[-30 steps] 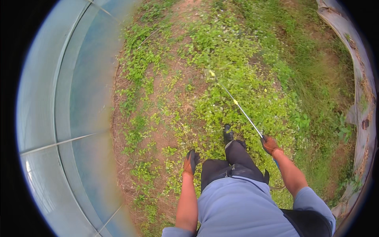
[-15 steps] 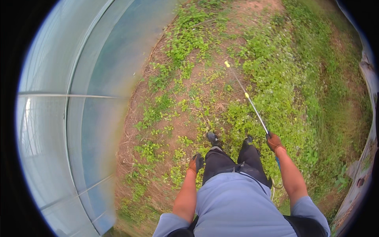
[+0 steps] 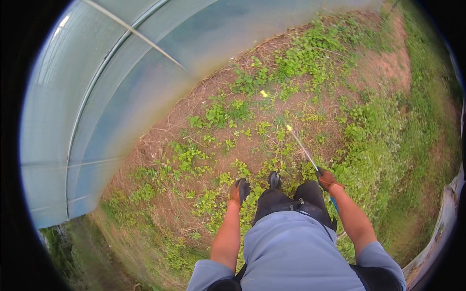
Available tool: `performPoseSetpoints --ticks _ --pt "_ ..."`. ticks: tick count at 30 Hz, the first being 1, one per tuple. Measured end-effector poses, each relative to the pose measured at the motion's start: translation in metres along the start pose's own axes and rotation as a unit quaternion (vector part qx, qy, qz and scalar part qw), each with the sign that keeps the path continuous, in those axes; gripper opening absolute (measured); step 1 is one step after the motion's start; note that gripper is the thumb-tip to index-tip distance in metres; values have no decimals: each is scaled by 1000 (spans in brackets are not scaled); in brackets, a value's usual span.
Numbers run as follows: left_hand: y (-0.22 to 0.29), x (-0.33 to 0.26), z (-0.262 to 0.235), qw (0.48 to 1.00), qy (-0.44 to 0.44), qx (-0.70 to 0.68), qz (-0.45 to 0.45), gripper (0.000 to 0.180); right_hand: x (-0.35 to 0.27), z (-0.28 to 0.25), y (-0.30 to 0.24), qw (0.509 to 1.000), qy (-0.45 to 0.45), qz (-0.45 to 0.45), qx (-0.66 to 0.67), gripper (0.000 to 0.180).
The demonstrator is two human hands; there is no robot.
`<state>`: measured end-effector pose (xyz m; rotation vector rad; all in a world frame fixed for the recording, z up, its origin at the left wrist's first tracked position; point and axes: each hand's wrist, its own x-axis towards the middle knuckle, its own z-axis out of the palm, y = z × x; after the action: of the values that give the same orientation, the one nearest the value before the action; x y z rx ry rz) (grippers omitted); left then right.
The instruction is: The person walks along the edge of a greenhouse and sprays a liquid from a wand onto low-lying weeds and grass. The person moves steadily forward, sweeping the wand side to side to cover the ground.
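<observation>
Here, the right hand (image 3: 326, 179), gloved in orange, is closing around the near end of a thin spray wand (image 3: 302, 147). The wand is running up and to the left away from that grip, its yellow tip (image 3: 289, 128) hanging over low green weeds (image 3: 213, 116) and bare reddish soil. A blue piece is showing just below the fist. The left hand (image 3: 240, 190), also gloved, is hanging beside the dark trousers (image 3: 286, 201), holding nothing; whether its fingers are curled is hard to tell. A translucent greenhouse wall (image 3: 111, 97) is curving well off to the left.
</observation>
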<state>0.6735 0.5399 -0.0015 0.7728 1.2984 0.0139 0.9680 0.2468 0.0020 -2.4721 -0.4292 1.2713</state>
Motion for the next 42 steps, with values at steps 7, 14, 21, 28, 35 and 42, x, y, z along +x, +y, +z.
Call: performPoseSetpoints --ticks 7,14,21,28,35,42 --pt "-76 -21 -45 991 67 -95 -62 45 39 -8 -124 977 -82 -171 -101 39" --pt "-93 -58 -27 972 158 -150 -84 50 111 -20 -220 952 -135 -225 -155 42" --pt "-56 -60 17 983 145 -114 -16 53 150 -29 -242 940 -144 -263 -165 40" --pt "-43 -45 40 979 156 -129 -9 47 207 -97 -157 976 -54 -200 -71 43" --pt "-49 -28 61 983 134 -106 -62 47 202 -189 -6 984 148 -65 79 40" --pt "8 -3 97 991 113 -59 -34 44 161 -190 52 926 81 75 360 39"
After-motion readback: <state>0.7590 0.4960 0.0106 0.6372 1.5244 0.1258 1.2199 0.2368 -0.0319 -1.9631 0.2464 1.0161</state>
